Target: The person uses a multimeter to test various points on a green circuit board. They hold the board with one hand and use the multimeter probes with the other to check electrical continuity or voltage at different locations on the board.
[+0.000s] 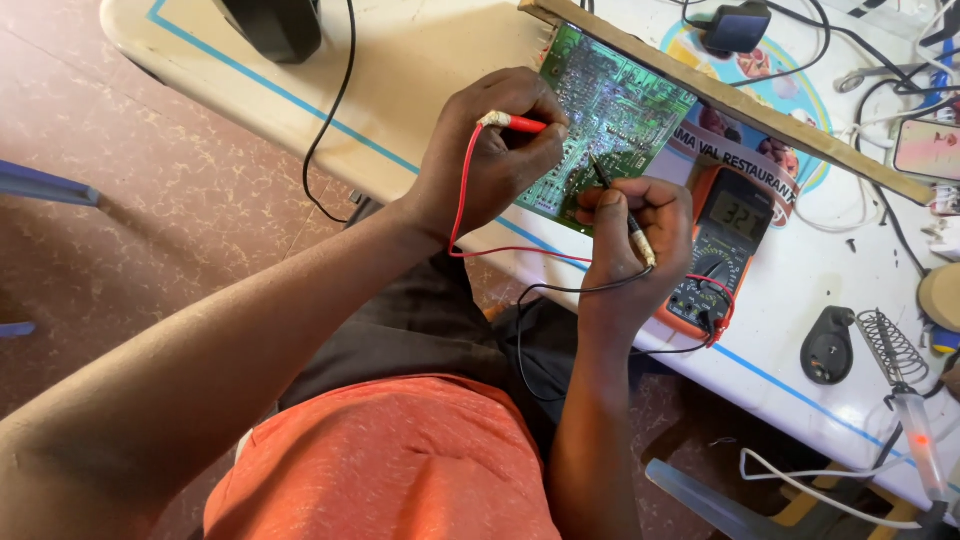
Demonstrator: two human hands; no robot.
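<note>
Holding: two thin test sticks against a green circuit board (610, 115).
Left hand (495, 150): its grip is curled tight around the red probe (512, 122). The red tip points at the board.
Right hand (632, 232): its grip is pinched shut on the black probe (615, 198), like holding a pencil. The tip touches the lower part of the board.
Circuit board: it leans up at a tilt on the near edge of the desk (420, 70), with its top against a wooden strip (720, 95). It sits between the two hands.
Red wire (462, 190): it hangs down from the red probe and runs across to the meter.
Black wire (560, 292): it loops down under the right hand.
Multimeter (728, 240): orange and black, lying flat on the desk just beside the right hand. Its small screen is lit with numbers.
Soldering iron stand (888, 345): a wire coil, farther right on the desk, well apart from the hands.
Black round thing (828, 347): it lies next to the coil.
Shirt (390, 460): orange, at the bottom of the view.
Floor (150, 220): reddish brown, to the left of the desk.
</note>
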